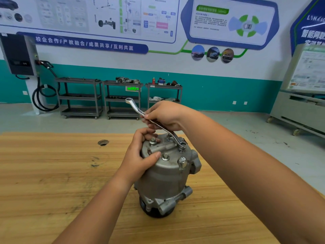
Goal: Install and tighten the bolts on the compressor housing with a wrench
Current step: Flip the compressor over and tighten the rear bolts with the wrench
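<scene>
Seen from the head camera, a compressor housing (167,173) is stood upright near the middle of a wooden workbench (52,173), its bolted end cover facing up. The housing is steadied by the left hand (140,155), whose fingers are curled over the cover's far edge while the thumb is pressed against its near side. A ring wrench (136,108) is gripped around its shank by the right hand (165,115), and its lower ring is seated over the far-right bolt (182,144); the free end is raised toward the tool trolleys (80,95) along the wall. The other bolts (165,157) are seen already standing in their holes around the cover. The tightening step appears to be in hand. For the next move, a firm swing of the handle is called for, with the ring kept square on the bolt head and the housing held against turning.
</scene>
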`<state>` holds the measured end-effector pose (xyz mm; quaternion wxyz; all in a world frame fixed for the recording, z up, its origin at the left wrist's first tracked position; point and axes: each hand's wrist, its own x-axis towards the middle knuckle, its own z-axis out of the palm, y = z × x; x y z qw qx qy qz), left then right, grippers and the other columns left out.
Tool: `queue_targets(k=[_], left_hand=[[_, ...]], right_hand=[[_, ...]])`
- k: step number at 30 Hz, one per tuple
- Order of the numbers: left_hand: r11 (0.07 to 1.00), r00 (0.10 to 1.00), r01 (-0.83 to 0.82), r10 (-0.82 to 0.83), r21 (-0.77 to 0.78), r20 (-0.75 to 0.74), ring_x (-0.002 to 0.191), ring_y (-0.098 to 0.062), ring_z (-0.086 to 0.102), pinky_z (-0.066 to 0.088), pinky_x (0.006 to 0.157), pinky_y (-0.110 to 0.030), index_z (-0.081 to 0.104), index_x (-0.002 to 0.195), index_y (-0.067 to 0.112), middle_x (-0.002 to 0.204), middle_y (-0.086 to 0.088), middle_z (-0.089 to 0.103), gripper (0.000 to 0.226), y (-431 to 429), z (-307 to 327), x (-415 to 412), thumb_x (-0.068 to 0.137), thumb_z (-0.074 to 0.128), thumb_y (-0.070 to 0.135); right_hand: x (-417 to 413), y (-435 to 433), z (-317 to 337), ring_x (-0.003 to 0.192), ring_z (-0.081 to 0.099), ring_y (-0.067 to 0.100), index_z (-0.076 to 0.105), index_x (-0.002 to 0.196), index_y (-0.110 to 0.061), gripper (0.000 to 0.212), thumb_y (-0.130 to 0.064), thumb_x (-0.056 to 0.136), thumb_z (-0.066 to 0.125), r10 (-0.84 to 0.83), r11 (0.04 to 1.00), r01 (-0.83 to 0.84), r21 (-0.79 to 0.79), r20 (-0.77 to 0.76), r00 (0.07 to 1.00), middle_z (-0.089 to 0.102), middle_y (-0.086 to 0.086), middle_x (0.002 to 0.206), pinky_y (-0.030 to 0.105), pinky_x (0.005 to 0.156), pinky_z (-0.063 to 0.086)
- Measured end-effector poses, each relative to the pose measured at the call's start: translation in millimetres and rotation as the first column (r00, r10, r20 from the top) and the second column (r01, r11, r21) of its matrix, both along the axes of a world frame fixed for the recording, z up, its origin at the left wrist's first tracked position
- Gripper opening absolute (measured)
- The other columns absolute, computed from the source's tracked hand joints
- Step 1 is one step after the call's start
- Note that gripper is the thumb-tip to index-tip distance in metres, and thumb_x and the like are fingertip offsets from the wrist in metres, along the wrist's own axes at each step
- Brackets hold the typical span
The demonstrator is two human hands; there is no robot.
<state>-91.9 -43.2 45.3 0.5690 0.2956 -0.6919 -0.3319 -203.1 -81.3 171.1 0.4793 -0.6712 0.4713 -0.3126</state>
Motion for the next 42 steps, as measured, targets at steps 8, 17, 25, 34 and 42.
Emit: queue_targets(k=[8, 17, 25, 34, 42], left_hand=[[1.0, 1.0, -0.005, 0.005, 0.009, -0.004, 0.101, -0.007, 0.059, 0.047, 0.086, -0.022, 0.046, 0.114, 0.028, 0.11, -0.001, 0.058, 0.058, -3, -3, 0, 0.061, 0.066, 0.043], [1.0, 1.0, -0.009, 0.009, 0.014, 0.007, 0.102, -0.005, 0.06, 0.046, 0.083, -0.016, 0.045, 0.115, 0.03, 0.112, -0.002, 0.057, 0.057, -4, -4, 1, 0.063, 0.065, 0.043], [1.0, 1.0, -0.009, 0.008, 0.021, 0.012, 0.105, -0.011, 0.059, 0.049, 0.089, -0.026, 0.045, 0.115, 0.031, 0.114, -0.002, 0.057, 0.057, -3, -4, 2, 0.062, 0.065, 0.044], [1.0, 1.0, -0.017, 0.017, 0.013, 0.011, 0.107, -0.012, 0.058, 0.047, 0.092, -0.028, 0.045, 0.114, 0.03, 0.112, -0.003, 0.057, 0.057, -4, -4, 1, 0.063, 0.065, 0.043], [1.0, 1.0, -0.024, 0.024, 0.0, -0.003, 0.108, -0.005, 0.058, 0.046, 0.091, -0.021, 0.045, 0.115, 0.031, 0.109, -0.001, 0.058, 0.057, -4, -6, 1, 0.063, 0.065, 0.043]], right_hand=[[-27, -11, -29, 0.03, 0.032, 0.002, 0.045, 0.085, -0.002, 0.019, 0.005, 0.094, 0.029, -0.355, 0.932, 0.192, 0.308, 0.662, 0.66, 0.039, 0.003, 0.063, 0.011, 0.031, 0.027], [-51, -15, -24, 0.029, 0.029, 0.005, 0.046, 0.089, -0.007, 0.023, 0.001, 0.097, 0.025, -0.416, 0.909, 0.135, 0.393, 0.872, 0.257, 0.037, 0.001, 0.062, 0.014, 0.029, 0.024], [-51, -15, -20, 0.028, 0.029, 0.004, 0.045, 0.086, -0.011, 0.027, 0.004, 0.095, 0.024, -0.433, 0.9, 0.207, 0.384, 0.84, 0.327, 0.036, 0.001, 0.064, 0.013, 0.029, 0.023], [-48, -19, -33, 0.03, 0.028, 0.004, 0.041, 0.09, -0.01, 0.019, 0.002, 0.096, 0.028, -0.413, 0.909, 0.212, 0.36, 0.847, 0.333, 0.036, 0.001, 0.058, 0.012, 0.028, 0.021], [-62, -13, -52, 0.032, 0.029, 0.004, 0.045, 0.082, -0.01, 0.025, -0.026, 0.101, 0.038, -0.382, 0.912, 0.199, 0.358, 0.919, 0.1, 0.039, -0.001, 0.054, 0.012, 0.029, 0.024]])
